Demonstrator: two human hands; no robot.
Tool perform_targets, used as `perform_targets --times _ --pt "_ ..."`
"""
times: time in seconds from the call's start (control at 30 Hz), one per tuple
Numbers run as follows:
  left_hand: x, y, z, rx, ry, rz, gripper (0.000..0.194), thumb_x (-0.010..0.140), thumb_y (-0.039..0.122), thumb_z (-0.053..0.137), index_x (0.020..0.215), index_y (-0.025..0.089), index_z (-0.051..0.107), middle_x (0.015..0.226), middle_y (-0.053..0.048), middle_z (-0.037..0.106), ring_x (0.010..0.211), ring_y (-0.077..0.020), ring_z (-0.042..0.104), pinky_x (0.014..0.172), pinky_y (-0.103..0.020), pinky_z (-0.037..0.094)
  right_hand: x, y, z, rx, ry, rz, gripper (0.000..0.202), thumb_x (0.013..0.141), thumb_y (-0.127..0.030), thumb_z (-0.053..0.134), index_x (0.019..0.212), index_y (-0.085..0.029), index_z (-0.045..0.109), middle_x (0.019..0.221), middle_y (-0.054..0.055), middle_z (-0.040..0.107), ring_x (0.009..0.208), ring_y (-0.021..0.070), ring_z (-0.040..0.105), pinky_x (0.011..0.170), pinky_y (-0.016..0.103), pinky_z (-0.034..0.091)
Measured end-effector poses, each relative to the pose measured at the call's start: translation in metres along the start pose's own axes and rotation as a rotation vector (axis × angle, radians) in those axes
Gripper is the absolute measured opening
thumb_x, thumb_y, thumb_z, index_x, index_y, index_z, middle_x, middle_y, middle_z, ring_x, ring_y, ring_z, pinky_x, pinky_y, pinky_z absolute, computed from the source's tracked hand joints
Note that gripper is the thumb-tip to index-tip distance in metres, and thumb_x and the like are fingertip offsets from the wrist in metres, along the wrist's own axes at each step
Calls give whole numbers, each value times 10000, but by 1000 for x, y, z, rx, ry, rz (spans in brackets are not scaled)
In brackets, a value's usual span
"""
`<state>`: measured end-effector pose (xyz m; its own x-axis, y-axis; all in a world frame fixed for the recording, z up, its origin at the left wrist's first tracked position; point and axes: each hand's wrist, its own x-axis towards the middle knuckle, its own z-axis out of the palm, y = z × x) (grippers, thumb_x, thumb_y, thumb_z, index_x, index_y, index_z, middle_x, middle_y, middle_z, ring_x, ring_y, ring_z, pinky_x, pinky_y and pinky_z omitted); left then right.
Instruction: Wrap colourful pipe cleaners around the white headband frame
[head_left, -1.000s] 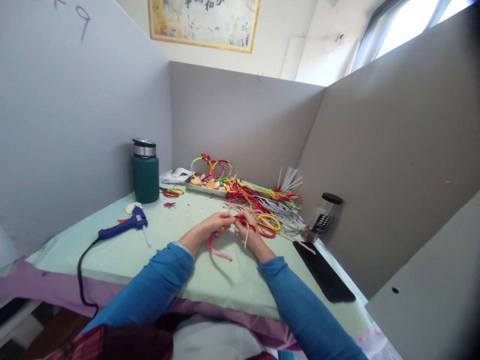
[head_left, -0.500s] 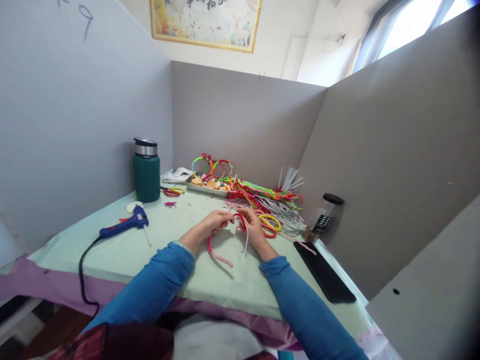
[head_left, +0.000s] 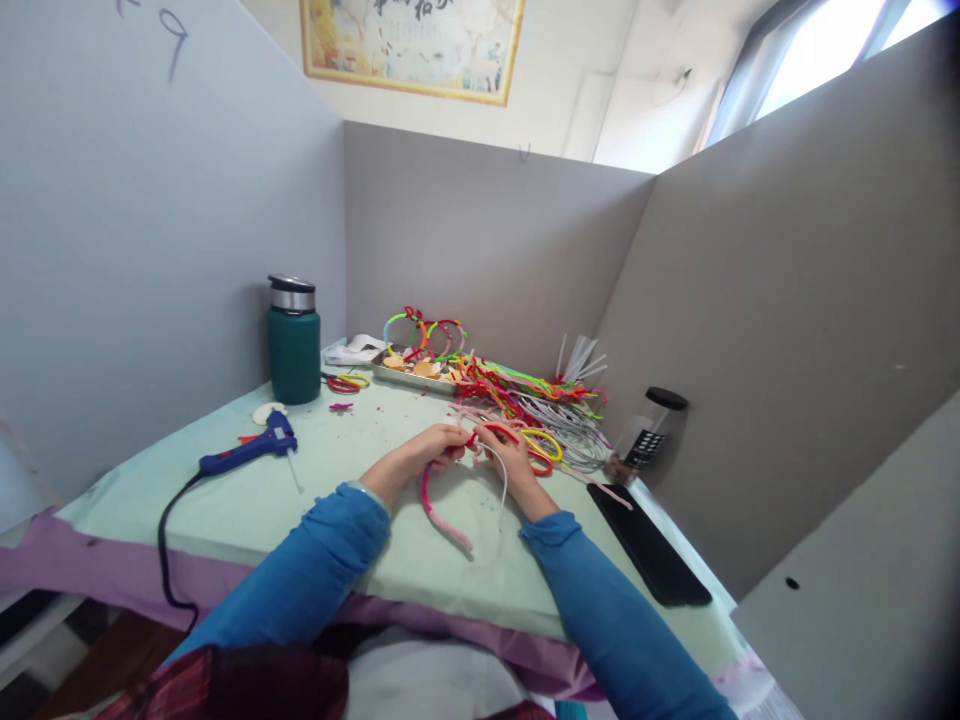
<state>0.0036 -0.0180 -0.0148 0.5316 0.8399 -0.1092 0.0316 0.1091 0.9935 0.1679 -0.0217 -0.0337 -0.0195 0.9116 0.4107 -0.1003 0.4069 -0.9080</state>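
Note:
My left hand (head_left: 435, 446) pinches a thin white band partly wrapped in pink fuzzy pipe cleaner. Its pink wrapped part (head_left: 433, 512) curves down below the fingers, light pink at the tip. The bare white end (head_left: 502, 478) arcs down in front of my right palm. My right hand (head_left: 510, 456) is closed on a red pipe cleaner (head_left: 498, 428), which loops over the fingers and meets the band at a red turn between both hands. The exact grip points are hidden by the fingertips.
Behind my hands lie piled pipe cleaners (head_left: 517, 392), a metal tray (head_left: 412, 378) and colourful rings (head_left: 405, 330). Yellow-and-red scissors (head_left: 541, 445) sit beside my right hand. A blue glue gun (head_left: 247, 450) and green bottle (head_left: 293, 350) stand left; a black phone-like slab (head_left: 649, 550) and jar (head_left: 649, 430) right.
The red pipe cleaner has gone from hanging over my right fingers to a loop pulled up to the right. The band has shifted slightly right and down.

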Motion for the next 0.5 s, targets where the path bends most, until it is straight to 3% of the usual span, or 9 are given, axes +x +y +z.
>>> perform_targets --times 0.27,0.5 --pt "0 1 1 55 -9 58 366 709 474 663 805 135 565 500 82 382 357 -24 189 379 -212 75 -1 -1 1 -5 -7 55 264 668 -432 709 731 -185 641 569 -20 549 449 110 452 410 247 373" --pt "-1 3 6 131 107 159 386 661 442 733 826 164 524 493 96 388 357 -24 239 392 -205 103 3 5 -1 18 -45 113 276 667 -447 717 725 -207 596 480 -61 465 418 119 443 415 260 412"
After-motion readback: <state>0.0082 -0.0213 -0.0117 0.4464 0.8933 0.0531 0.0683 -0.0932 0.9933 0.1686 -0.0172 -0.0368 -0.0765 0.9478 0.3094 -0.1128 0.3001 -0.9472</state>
